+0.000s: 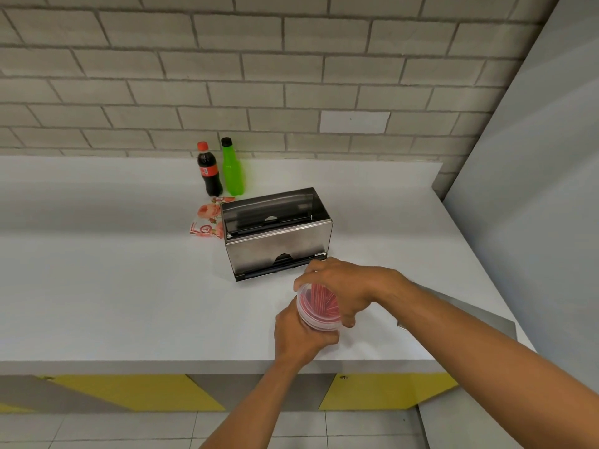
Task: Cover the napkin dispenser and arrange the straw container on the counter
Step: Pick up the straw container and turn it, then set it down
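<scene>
A steel napkin dispenser [278,241] stands on the white counter [113,286], its dark clear cover lying over the top. Just in front of it to the right I hold a clear round straw container [319,306] full of red straws. My left hand [301,335] grips its lower side from the front. My right hand [340,286] wraps over its top rim from the right and behind. The container's base is hidden by my hands.
A cola bottle [209,170] and a green bottle [232,168] stand at the back by the brick wall. A red flowered packet [207,222] lies left of the dispenser. A grey flat metal piece [470,309] lies under my right forearm. The counter's front edge is close below my hands.
</scene>
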Available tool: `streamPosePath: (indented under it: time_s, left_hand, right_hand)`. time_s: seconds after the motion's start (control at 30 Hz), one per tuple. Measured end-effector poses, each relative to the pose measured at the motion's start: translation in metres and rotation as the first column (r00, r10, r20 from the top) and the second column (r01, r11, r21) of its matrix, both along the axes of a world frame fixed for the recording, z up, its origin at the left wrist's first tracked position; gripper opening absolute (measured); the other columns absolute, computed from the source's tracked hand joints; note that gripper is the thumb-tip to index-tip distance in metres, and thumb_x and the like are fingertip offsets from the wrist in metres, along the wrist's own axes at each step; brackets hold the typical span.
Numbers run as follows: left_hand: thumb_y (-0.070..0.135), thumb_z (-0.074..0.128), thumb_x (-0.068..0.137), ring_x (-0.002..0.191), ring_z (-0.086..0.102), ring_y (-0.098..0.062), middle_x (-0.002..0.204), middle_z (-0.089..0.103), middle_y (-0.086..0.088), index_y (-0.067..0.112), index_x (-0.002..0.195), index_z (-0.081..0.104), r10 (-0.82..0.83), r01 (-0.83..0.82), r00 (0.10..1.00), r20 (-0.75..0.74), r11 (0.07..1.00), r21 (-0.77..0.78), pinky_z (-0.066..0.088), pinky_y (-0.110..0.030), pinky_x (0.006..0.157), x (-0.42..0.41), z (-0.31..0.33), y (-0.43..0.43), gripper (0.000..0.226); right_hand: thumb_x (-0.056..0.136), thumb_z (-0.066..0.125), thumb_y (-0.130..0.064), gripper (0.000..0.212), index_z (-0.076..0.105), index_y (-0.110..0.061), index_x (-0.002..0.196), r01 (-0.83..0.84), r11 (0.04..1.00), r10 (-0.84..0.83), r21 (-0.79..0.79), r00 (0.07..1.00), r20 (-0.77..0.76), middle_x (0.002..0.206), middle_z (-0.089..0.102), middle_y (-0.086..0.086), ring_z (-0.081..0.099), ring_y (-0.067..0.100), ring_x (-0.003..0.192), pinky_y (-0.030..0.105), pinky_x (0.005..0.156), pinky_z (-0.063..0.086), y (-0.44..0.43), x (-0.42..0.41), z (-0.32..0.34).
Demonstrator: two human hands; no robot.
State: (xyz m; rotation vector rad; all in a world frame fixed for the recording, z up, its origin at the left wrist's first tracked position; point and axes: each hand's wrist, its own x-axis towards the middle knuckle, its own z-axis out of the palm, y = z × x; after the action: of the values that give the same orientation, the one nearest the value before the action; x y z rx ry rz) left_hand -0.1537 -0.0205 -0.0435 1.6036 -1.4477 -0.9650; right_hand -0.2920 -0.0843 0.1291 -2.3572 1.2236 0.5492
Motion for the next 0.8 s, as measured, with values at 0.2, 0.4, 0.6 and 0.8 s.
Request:
streamPosePath:
  time_s: [0.2,0.4,0.6,0.8]
  left_hand:
    - [0.048,0.097,0.04,0.081,0.073,0.0,0.091,0.073,0.021,0.043,0.109,0.063,-0.024,0.024,0.999,0.023,1.0,-0.002,0.06,-0.015,0.06,0.0,0.002,0.0,0.076]
    - [0.054,0.094,0.039,0.081,0.073,-0.005,0.097,0.073,0.016,0.04,0.116,0.061,-0.027,0.025,0.999,0.04,0.999,0.043,0.056,-0.01,0.058,-0.001,0.003,0.0,0.085]
    - [0.054,0.096,0.036,0.079,0.072,-0.002,0.093,0.072,0.018,0.045,0.107,0.058,-0.007,0.004,0.999,0.05,0.998,0.066,0.056,-0.01,0.059,0.0,0.002,-0.001,0.08]
    - [0.053,0.098,0.035,0.077,0.072,0.001,0.09,0.072,0.022,0.051,0.103,0.058,0.004,-0.006,0.999,0.031,0.998,0.058,0.055,-0.009,0.055,-0.002,0.002,-0.001,0.078]
  right_hand:
    - [0.06,0.087,-0.072,0.128,0.017,-0.043,0.163,0.14,0.988,-0.14,-0.059,0.99,0.01,0.164,0.027,0.005,0.03,0.03,0.15,0.047,0.113,0.045,0.011,-0.005,-0.001]
    - [0.066,0.089,-0.059,0.12,0.021,-0.034,0.163,0.138,0.983,-0.144,-0.119,0.989,-0.045,0.158,0.035,0.011,0.042,0.034,0.141,0.044,0.101,0.053,0.016,0.005,-0.007]
    - [0.063,0.097,-0.046,0.121,0.027,-0.037,0.16,0.062,0.994,-0.07,-0.091,0.993,-0.09,0.154,0.035,0.009,0.042,0.036,0.139,0.043,0.094,0.054,0.008,0.012,-0.009]
    - [0.055,0.091,-0.06,0.11,0.044,-0.035,0.152,0.074,0.984,-0.081,-0.164,0.996,-0.039,0.14,0.054,0.004,0.058,0.027,0.122,0.033,0.075,0.047,0.006,0.012,-0.009]
